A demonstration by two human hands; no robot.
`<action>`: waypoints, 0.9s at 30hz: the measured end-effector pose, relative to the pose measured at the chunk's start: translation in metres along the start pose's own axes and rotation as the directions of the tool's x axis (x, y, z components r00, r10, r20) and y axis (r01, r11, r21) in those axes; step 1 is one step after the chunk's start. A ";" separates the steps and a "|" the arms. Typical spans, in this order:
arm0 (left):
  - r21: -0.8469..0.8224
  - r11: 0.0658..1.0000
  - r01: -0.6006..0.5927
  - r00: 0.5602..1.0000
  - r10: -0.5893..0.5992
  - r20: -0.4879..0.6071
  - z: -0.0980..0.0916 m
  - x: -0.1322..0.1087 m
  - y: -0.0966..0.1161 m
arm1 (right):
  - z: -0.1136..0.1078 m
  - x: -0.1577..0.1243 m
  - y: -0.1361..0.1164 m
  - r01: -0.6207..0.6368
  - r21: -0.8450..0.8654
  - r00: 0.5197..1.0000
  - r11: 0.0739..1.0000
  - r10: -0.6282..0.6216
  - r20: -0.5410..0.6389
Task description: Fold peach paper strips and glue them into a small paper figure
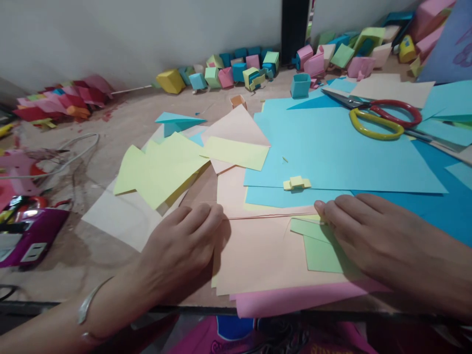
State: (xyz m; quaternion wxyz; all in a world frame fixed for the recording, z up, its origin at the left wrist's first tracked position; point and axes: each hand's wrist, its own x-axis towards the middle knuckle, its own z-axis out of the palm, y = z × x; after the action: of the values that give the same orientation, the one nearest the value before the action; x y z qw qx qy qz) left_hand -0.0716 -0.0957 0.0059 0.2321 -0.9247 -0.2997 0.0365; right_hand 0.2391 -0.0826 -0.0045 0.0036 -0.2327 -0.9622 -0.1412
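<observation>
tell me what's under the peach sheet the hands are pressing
Along the near edge of the peach sheet a pink sheet pokes out, and a yellow strip shows at its left corner. How far either runs beneath is hidden by it, the left hand and the right hand.

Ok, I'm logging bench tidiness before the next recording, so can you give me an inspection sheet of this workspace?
Surface: brown tabletop, largely covered by loose paper.
Job's things: peach sheet lying flat under both hands; green piece partly under the right hand; pink sheet beneath.
Clutter: blue sheets, yellow sheets, scissors, small yellow folded piece, purple object.
Grippers: left hand and right hand open, palms down on the peach sheet.
Cables: white cable looping at left.
Surroundings: folded paper boxes along the pale wall; red and pink folded pile far left.
</observation>
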 end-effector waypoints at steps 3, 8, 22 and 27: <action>-0.001 1.000 0.005 0.998 -0.005 0.057 -0.006 -0.001 0.004 | 0.000 0.000 -0.001 -0.001 -0.005 1.000 1.000 0.001 0.015; 0.005 0.996 0.093 0.988 -0.093 0.125 -0.016 0.003 0.007 | 0.001 -0.001 0.000 0.002 -0.007 0.999 1.000 -0.002 0.036; -0.267 0.962 0.053 0.998 -0.057 -0.008 -0.036 0.066 0.032 | 0.004 0.002 -0.003 -0.040 0.007 0.998 0.999 0.039 0.047; -0.487 0.871 0.067 0.993 -0.013 0.114 -0.006 0.068 0.062 | 0.010 -0.002 -0.001 -0.014 -0.022 0.999 1.000 0.013 -0.030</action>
State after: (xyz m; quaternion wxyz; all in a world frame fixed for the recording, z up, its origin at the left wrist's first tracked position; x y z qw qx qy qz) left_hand 0.0187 -0.1037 -0.0122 -0.0255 -0.9436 -0.3301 0.0040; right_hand 0.2410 -0.0813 -0.0145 0.0164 -0.2370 -0.9588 -0.1556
